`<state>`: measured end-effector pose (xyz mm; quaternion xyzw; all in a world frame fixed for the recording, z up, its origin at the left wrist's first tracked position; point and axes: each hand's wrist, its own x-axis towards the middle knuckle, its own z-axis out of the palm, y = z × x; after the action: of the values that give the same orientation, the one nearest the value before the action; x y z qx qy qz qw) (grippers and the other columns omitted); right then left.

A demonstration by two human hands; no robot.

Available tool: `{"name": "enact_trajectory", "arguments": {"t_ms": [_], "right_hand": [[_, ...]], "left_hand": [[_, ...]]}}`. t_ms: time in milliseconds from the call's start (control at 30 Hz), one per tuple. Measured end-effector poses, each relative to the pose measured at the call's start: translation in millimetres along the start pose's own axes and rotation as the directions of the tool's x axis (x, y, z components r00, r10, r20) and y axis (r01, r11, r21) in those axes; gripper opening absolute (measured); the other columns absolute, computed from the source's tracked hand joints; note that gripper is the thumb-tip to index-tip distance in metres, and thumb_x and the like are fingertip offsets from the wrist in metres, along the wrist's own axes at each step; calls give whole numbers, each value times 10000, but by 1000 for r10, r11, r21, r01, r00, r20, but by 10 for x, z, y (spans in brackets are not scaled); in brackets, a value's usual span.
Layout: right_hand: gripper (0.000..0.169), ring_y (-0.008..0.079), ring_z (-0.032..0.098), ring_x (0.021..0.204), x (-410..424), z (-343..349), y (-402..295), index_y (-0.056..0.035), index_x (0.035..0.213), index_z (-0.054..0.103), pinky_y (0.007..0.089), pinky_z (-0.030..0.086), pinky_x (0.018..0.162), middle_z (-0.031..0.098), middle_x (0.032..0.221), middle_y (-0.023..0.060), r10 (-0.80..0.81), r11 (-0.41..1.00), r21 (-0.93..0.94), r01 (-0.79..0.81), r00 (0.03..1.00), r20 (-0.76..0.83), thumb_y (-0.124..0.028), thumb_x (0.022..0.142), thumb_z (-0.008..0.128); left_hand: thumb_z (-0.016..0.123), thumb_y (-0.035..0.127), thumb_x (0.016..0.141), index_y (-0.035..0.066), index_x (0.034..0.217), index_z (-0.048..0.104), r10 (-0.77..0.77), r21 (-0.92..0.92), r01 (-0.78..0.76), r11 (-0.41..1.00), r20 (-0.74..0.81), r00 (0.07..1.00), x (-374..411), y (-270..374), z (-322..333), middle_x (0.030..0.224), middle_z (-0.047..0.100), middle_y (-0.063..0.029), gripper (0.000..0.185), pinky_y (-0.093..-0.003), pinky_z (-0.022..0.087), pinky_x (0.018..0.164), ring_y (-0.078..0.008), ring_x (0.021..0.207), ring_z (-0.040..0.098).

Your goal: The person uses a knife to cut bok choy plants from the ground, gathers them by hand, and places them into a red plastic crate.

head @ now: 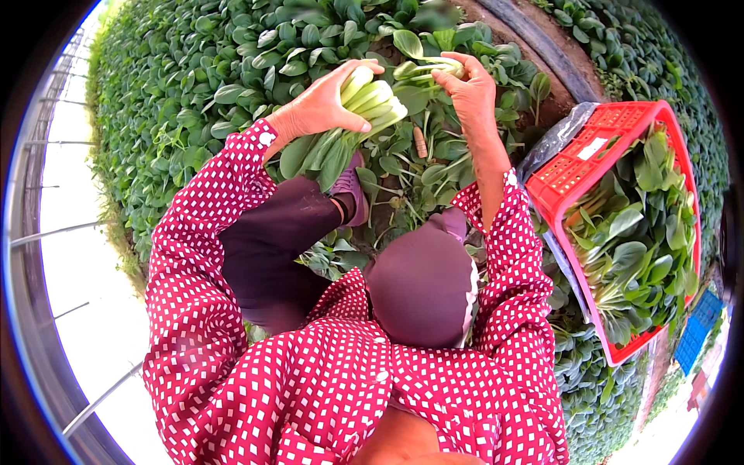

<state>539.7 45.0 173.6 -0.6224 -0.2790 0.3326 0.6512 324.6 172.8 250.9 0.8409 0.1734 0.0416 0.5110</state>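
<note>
Several pale-stemmed heads of bok choy are bunched in my left hand, stems pointing right and leaves hanging down over my shoe. My right hand pinches a single small bok choy by its base between thumb and fingers, its leaves towards the left. The two hands are apart, held over the bed. Below and between them, a short wooden handle lies among leaves on the ground; whether it has a blade cannot be told.
A red plastic crate full of bok choy stands at the right, dark plastic film behind it. Dense rows of bok choy grow around. A dark hose or pipe runs at upper right. A blue crate lies farther off.
</note>
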Motion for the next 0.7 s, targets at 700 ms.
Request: {"name": "enact_trajectory", "arguments": {"t_ms": [700], "right_hand": [[249,73,528,652,-778,-570,-1301,-7,807,607,234,451,582,602,735,7,-107,987,57,150,881,-461,-129,755,817]], "left_hand": [[810,-31,678,3,1264,471,10,-538,-213,815,-355,935,661,1115,891,1139,583,-67,678,-291,495,910,-159,1023,601]]}}
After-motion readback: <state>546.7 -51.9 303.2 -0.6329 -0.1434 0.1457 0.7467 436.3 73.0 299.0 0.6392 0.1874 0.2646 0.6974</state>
